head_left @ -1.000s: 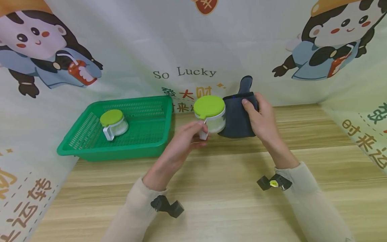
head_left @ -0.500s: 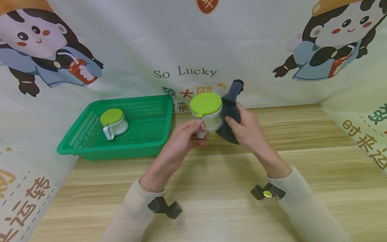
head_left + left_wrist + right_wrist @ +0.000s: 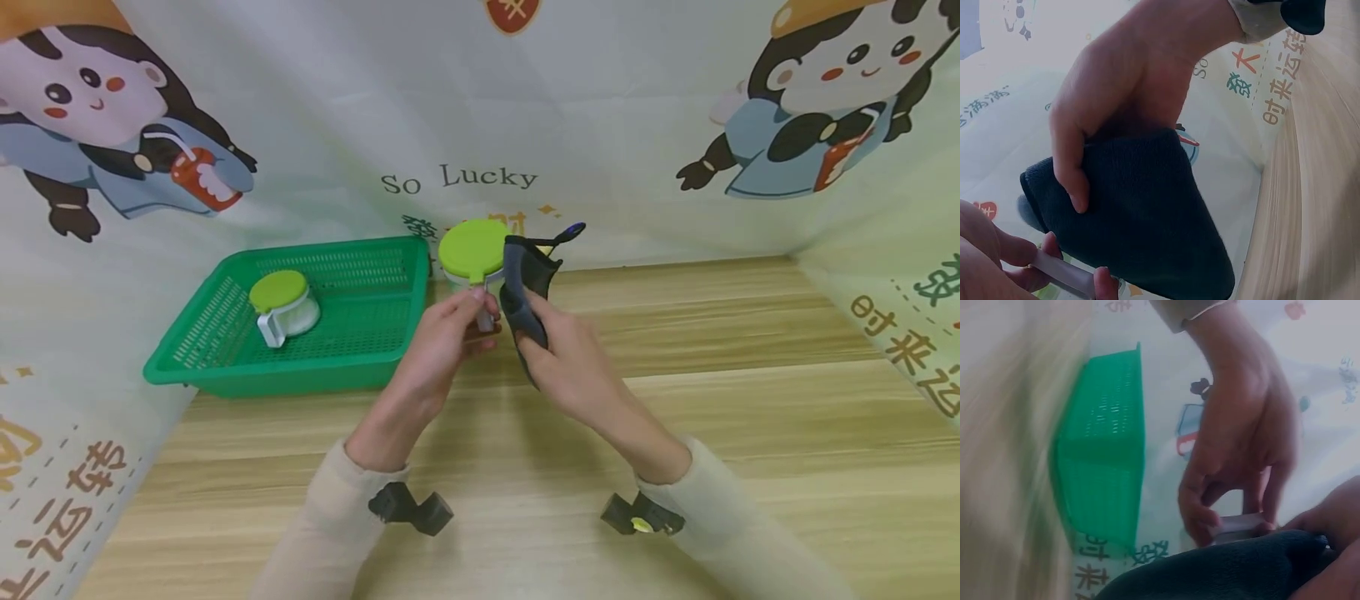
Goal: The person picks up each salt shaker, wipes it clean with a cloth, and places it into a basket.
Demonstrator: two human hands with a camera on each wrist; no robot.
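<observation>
My left hand (image 3: 431, 362) grips the white handle (image 3: 1063, 273) of a seasoning jar (image 3: 471, 250) with a bright green lid, held up off the table. The jar is upright in the head view; its clear body is mostly hidden by fingers and cloth. Pressed in folds in my right hand (image 3: 573, 367) is a dark blue-grey cloth (image 3: 517, 296) with a black edge and a small loop. Thumb and fingers pinch it beside the jar's right side; I cannot tell whether it touches the glass. In the right wrist view the cloth (image 3: 1210, 572) fills the bottom.
A green perforated basket (image 3: 300, 383) stands on the left of the wood-grain table (image 3: 750, 333). In it sits a similar green-lidded jar (image 3: 285, 304), its white handle toward me. A printed cloth backdrop (image 3: 637, 108) rises behind and at both sides.
My right hand has moved left and nearer, and the cloth has gone from spread flat to folded and edge-on. My left hand has shifted slightly left with the jar.
</observation>
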